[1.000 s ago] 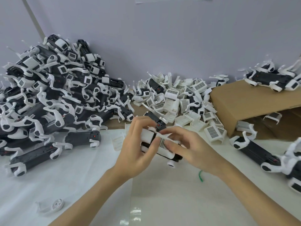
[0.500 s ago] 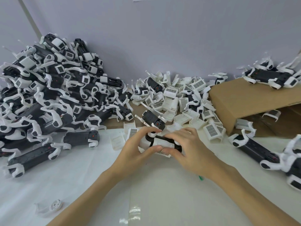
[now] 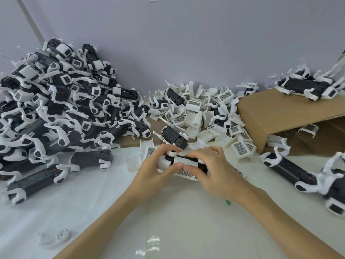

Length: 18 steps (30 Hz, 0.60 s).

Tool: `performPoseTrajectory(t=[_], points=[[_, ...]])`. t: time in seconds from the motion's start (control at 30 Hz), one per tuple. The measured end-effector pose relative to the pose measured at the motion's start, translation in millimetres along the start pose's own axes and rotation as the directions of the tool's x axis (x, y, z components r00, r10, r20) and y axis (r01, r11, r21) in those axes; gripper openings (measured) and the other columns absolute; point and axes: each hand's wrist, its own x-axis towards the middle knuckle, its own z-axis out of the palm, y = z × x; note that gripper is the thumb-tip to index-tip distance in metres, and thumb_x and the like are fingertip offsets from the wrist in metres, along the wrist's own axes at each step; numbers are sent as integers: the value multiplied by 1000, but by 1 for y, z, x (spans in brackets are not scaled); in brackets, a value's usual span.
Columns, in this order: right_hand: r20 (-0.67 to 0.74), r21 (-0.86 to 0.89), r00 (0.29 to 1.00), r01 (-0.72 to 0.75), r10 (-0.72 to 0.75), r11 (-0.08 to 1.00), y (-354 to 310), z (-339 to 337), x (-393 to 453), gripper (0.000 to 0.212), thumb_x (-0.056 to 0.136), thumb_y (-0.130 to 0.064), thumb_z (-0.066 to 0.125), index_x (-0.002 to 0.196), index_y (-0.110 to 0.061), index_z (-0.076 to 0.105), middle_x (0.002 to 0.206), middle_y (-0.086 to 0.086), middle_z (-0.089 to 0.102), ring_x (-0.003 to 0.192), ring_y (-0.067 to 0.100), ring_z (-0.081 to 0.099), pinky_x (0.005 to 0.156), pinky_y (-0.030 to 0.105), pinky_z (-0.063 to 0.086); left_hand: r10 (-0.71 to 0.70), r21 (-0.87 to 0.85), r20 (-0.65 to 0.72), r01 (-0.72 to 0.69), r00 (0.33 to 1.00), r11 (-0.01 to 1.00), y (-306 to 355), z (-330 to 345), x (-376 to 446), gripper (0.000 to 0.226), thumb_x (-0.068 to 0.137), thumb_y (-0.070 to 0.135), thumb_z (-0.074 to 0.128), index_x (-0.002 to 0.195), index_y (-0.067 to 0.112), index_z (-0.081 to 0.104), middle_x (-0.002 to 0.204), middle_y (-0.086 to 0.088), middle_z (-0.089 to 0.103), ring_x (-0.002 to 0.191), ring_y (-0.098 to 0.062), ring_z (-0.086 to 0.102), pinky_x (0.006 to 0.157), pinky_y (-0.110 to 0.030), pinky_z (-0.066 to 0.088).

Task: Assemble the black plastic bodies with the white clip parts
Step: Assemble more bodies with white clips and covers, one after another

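At the frame centre, the left hand [image 3: 155, 170] and the right hand [image 3: 214, 171] both grip one black body [image 3: 202, 168] with a white clip [image 3: 184, 162] on it; uneven pressing may leave this clip crooked or make the body slip.

A plain pale lavender wall [image 3: 186, 43] fills the upper half of the frame, a slanted pale strip [image 3: 29, 21] crossing its upper left corner, while a white tabletop [image 3: 56, 199] spreads across the lower half under soft, even light, with a glossy glare near bottom centre.
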Motion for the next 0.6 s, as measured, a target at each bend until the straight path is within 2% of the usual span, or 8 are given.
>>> performPoseTrajectory(t=[0.1,0.2,0.23,0.3,0.37,0.43,0.53,0.6], points=[[43,333,981,-190,187,923,-1,-7,3,24,101,-41,65,123,-31,65,92,-9,71,96,10,62,90,26,48,110,182,-44,-101,993,978,2,-1,-1,40,101,45,69,139,41,57,141,13,54,133,-13,54,108,-22,42],[197,733,905,-391,377,556,4,-18,8,27,101,-40,63,108,-15,70,88,15,71,81,24,67,75,38,50,279,410,87,-289,956,865,8,-2,-1,66,93,56,75,151,34,50,160,3,31,148,-19,40,120,-32,38],[287,782,880,-444,380,438,5,-19,9,29,100,-37,63,103,-9,72,88,16,68,79,28,66,71,39,52,323,411,110,-339,940,846,9,-1,0,64,95,50,76,150,27,52,159,2,36,148,-21,42,119,-37,40],[394,783,852,-507,344,360,3,-17,9,31,103,-34,59,97,-8,74,87,16,66,75,28,64,63,35,55,371,348,87,-378,924,858,10,3,1,51,99,36,76,142,16,58,147,2,50,137,-20,53,112,-34,44],[373,771,863,-492,340,404,5,-14,9,39,104,-41,51,98,-14,78,95,12,75,82,24,72,70,29,58,325,289,38,-321,945,902,10,6,0,45,98,31,77,138,18,61,134,6,56,125,-16,59,104,-22,43],[257,740,911,-400,323,541,8,-15,7,39,103,-46,50,114,-19,76,113,1,77,106,17,73,88,23,56,201,263,-19,-189,979,946,7,8,-2,42,96,31,78,136,27,62,126,13,58,115,-13,61,93,-17,45],[147,518,972,-232,182,823,8,-20,4,27,102,-32,67,128,-26,70,122,-11,73,117,6,66,100,19,50,78,237,-77,-58,994,970,2,8,-2,35,99,27,75,132,30,64,120,15,57,105,-15,62,83,-24,51],[147,317,977,-196,156,928,3,-16,3,40,93,-20,78,131,-29,68,121,-16,71,115,3,65,99,22,49,68,236,-75,-49,995,970,0,8,-2,30,100,26,73,129,26,65,120,11,60,107,-15,62,85,-29,52]])
